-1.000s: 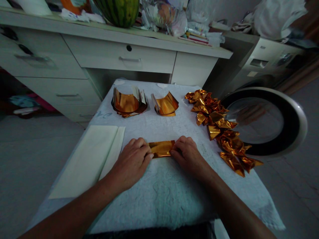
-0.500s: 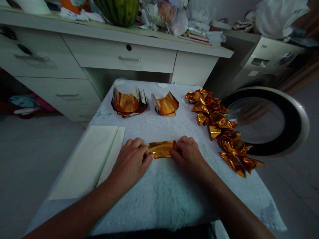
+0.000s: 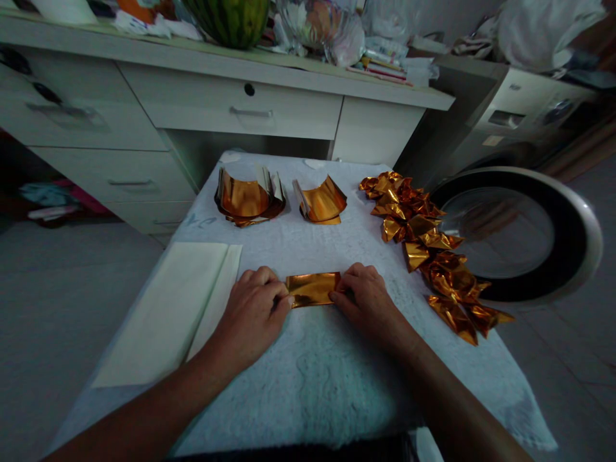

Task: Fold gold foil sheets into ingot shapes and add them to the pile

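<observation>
A folded strip of gold foil paper [image 3: 314, 289] lies flat on the cloth-covered table, between my two hands. My left hand [image 3: 257, 314] pinches its left end between thumb and curled fingers. At the right end, my right hand [image 3: 363, 295] grips the strip the same way, thumb on the near side. Beyond the hands stand a thick stack of curved gold foil sheets [image 3: 245, 197] and a smaller curved stack [image 3: 322, 200]. A row of folded gold foil pieces [image 3: 409, 218] runs down the table's right side.
Pale paper sheets [image 3: 163, 308] lie left of my left arm. A white drawer cabinet [image 3: 202, 96] with a watermelon [image 3: 231, 19] on top stands behind the table [image 3: 308, 378]. To the right, a washing machine's round door [image 3: 510, 231] hangs open beside the table edge.
The strip's near edge now lies flatter, and its face looks smoother and slightly wider. My left thumb has drawn back a little to the left; both hands keep hold of the ends.
</observation>
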A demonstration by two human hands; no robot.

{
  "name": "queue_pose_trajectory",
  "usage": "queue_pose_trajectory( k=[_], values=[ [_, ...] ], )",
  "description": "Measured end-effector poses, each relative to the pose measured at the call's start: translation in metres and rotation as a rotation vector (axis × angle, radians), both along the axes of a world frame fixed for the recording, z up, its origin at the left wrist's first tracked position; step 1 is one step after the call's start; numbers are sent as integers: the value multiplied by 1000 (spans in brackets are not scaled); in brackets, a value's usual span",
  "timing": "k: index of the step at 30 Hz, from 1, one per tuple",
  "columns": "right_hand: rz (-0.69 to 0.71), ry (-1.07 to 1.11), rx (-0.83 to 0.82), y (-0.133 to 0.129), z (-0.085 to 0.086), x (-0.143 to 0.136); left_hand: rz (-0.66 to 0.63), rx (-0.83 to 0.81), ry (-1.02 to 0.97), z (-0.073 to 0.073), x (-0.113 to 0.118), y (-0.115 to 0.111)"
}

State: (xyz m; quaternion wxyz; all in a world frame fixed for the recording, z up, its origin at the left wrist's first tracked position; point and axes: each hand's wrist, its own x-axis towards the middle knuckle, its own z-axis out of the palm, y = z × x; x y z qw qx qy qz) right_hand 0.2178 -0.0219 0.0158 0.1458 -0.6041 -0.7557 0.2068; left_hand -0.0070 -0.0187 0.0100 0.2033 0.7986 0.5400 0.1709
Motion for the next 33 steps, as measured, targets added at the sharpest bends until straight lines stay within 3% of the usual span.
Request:
queue_pose_trajectory(
  k=[12,33],
  values=[
    [-21,-12,19,3,-4,-1,-18,108,135,-1,6,-1],
    [-38,-1,32,3,-4,0,3,112,178,0,8,-6]
  ],
)
